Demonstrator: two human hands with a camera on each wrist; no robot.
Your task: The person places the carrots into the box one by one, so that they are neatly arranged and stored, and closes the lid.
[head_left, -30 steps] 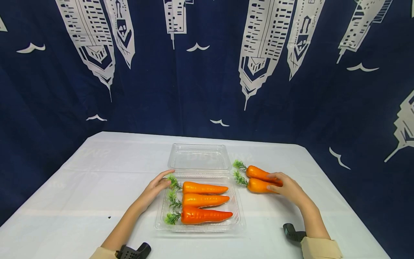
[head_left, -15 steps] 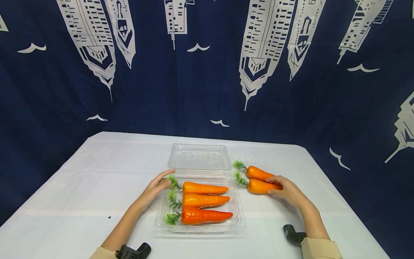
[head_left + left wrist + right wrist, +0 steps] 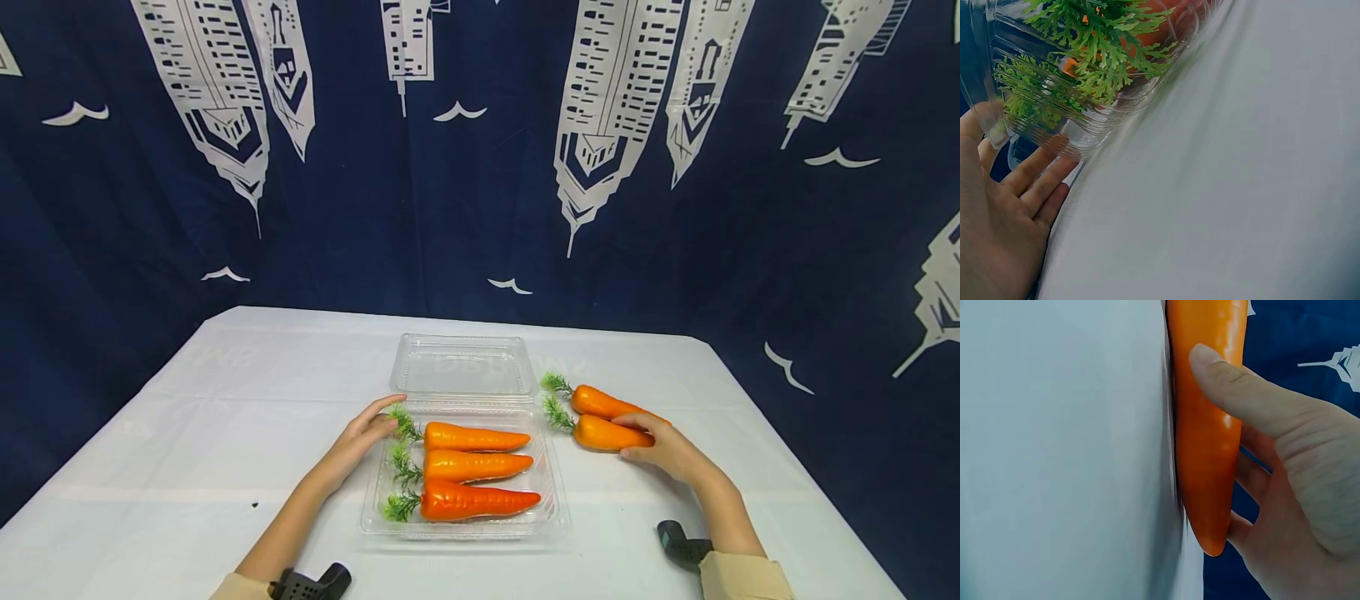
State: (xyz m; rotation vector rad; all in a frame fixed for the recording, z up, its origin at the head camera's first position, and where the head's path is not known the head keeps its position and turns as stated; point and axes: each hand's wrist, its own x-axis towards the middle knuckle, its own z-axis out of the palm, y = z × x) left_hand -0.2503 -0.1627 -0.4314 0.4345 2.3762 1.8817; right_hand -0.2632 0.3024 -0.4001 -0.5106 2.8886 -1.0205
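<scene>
My right hand (image 3: 666, 450) holds the tapered end of an orange carrot (image 3: 600, 432) lying on the table. In the right wrist view the thumb lies across that carrot (image 3: 1210, 450), with the other fingers behind it. Just beyond lies a second orange carrot (image 3: 592, 402), its tip partly hidden by the hand. My left hand (image 3: 352, 446) touches the left edge of an opened clear plastic container (image 3: 517, 528), fingers extended. Leafy green tops (image 3: 1107, 56) show near these fingers in the left wrist view. Inside the container lie two orange carrots (image 3: 476, 464) and a redder one (image 3: 476, 501).
The container's clear lid (image 3: 465, 367) lies folded back on the far side. A white cloth covers the table (image 3: 210, 433). Behind it hangs a dark blue curtain (image 3: 465, 208) with white building prints. A small dark speck (image 3: 254, 503) sits left of the left forearm.
My right hand has shifted slightly nearer, from reaching over both loose carrots to holding the nearer one by its tapered end. The left hand and the container have stayed in place.
</scene>
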